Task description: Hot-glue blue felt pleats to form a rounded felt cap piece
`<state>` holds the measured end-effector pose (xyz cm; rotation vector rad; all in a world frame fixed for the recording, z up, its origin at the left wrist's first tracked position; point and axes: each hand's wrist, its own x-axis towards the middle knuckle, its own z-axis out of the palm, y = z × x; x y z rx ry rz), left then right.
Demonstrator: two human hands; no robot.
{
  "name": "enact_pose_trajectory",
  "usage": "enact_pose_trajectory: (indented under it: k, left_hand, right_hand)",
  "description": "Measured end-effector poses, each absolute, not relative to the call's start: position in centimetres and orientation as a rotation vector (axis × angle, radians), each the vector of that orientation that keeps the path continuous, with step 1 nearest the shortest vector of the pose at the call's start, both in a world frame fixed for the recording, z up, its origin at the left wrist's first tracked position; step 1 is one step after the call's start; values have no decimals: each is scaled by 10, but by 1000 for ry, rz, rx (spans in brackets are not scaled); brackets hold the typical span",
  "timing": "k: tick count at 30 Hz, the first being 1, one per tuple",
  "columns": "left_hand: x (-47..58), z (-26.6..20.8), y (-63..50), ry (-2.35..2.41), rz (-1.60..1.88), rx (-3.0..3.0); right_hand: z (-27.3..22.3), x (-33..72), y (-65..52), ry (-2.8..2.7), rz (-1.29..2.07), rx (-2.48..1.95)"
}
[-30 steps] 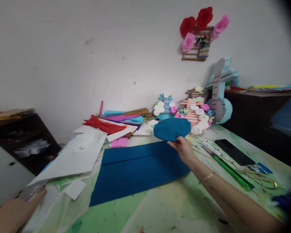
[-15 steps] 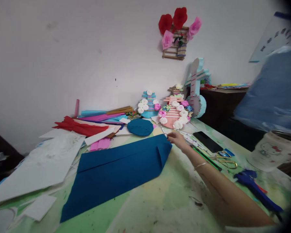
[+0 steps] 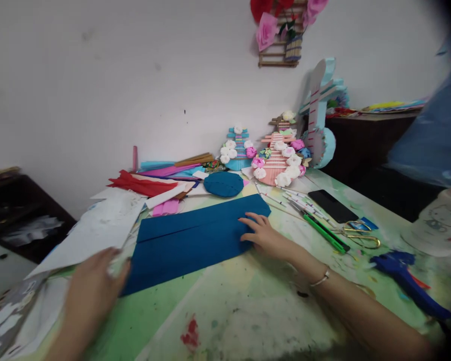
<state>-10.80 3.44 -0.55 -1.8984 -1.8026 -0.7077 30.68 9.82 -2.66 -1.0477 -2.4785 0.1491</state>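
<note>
A sheet of dark blue crepe paper (image 3: 184, 245) lies on the table with a crease line across its upper left part. My right hand (image 3: 265, 235) rests on its right end, fingers spread and flat on the paper. At the sheet's lower left corner is my left hand (image 3: 93, 288), slightly blurred, thumb and fingers apart; nothing shows in it, and whether it touches the paper I cannot tell. Just behind the sheet sits a round piece covered in the same blue (image 3: 223, 184).
White boards (image 3: 93, 230) and red crepe paper (image 3: 143, 184) are on the left. To the right lie a green utility knife (image 3: 326, 233), a black phone (image 3: 332, 206), gold scissors (image 3: 361, 234) and a blue glue gun (image 3: 406, 281). Flower-decorated guitar-shaped crafts (image 3: 278, 163) stand against the wall.
My right hand has moved from the sheet's far right corner onto its surface, and the folded-over right end now lies flatter. My left hand has come into view. The camera view has shifted.
</note>
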Motion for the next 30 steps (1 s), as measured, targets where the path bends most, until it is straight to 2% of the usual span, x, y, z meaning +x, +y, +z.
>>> enact_pose_trajectory:
  k: [2, 5, 10, 30]
  left_hand:
    - [-52, -15, 47, -1614, -757, -2200]
    - [34, -29, 55, -1229, -849, -2505]
    - [110, -40, 70, -1099, -830, -2584]
    - [100, -56, 91, -947, -980, -2514]
  right_hand:
    - [-28, 297, 101, -2572, -16, -915]
    - [-32, 297, 107, -2470, -59, -884]
    - [-41, 305, 104, -2358, -49, -866]
    - [-34, 323, 110, -2427, -254, -779]
